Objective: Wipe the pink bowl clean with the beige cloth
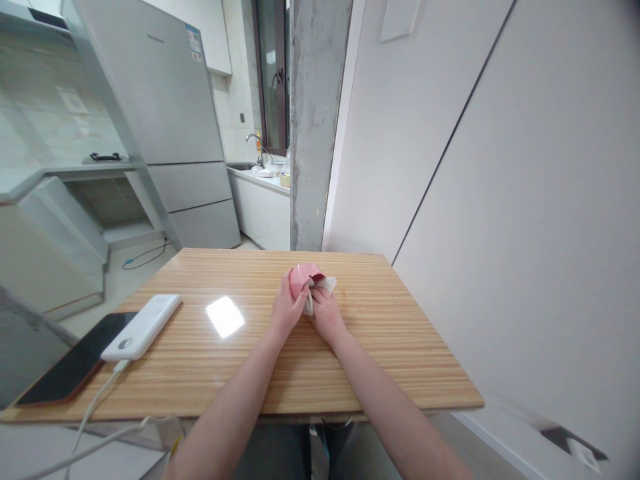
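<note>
Near the middle of the table, my left hand [287, 307] is wrapped around the side of a small glossy pink bowl [301, 274]. The bowl is tilted, with its opening towards me and to the right. A white cloth or tissue [327, 285] is bunched at the opening, and part of it hangs down between my hands. My right hand [327, 317] grips this cloth and presses it at the bowl's rim, its fingertips partly hidden in the folds. How far the cloth reaches inside the bowl cannot be seen.
A white power bank [145, 327] with a cable [95, 400] lies at the table's left, partly over a dark tablet or phone [75, 363]. The wood-grain table [400, 360] has a white panel wall [525, 233] to its right. Behind stand a fridge [165, 100] and a concrete pillar [317, 127].
</note>
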The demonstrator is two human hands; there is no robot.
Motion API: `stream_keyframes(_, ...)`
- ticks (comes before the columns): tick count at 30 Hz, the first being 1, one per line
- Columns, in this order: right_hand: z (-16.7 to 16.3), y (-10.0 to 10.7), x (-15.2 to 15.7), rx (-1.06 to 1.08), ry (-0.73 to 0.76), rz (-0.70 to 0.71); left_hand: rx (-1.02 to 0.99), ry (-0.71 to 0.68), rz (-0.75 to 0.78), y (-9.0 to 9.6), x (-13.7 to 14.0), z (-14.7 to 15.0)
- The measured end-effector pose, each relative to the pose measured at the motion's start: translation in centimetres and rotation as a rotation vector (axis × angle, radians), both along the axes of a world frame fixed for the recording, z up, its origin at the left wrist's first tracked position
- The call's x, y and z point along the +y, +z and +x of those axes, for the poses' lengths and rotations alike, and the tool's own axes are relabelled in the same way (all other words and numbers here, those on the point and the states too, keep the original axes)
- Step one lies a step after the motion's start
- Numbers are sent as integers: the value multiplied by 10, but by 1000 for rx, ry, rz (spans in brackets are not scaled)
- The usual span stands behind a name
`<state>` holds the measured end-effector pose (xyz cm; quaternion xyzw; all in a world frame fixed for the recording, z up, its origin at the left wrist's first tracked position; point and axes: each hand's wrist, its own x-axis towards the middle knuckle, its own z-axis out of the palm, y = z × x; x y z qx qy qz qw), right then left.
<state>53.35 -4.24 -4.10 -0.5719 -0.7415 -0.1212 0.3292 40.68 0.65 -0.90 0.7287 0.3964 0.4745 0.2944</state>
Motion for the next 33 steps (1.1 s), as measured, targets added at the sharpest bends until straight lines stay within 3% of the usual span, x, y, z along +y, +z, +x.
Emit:
stream_keyframes(4,2,-2,1,-82,6,27,47,-14,68,9,6,-15)
stream_keyframes(7,1,-4,2,-34,-53,89,-136,-47,17,5,1,-8)
stream_keyframes(12,-3,-3,3,132,20,162,-347,-174,-67,-11,-13,16)
stream_keyframes(16,-5,-1,4,146,84,188,-245,-63,5,-9,-8,9)
stream_keyframes(21,0,0,3,-26,8,89,98,-114,128,9,8,-23)
stream_keyframes(23,2,-1,2,-51,-45,55,148,-127,151,11,10,-25)
stream_keyframes(29,5,-6,6,114,3,137,-225,-216,-63,-8,0,4)
stream_keyframes(33,4,-5,5,80,72,132,-152,-84,-10,-6,3,0)
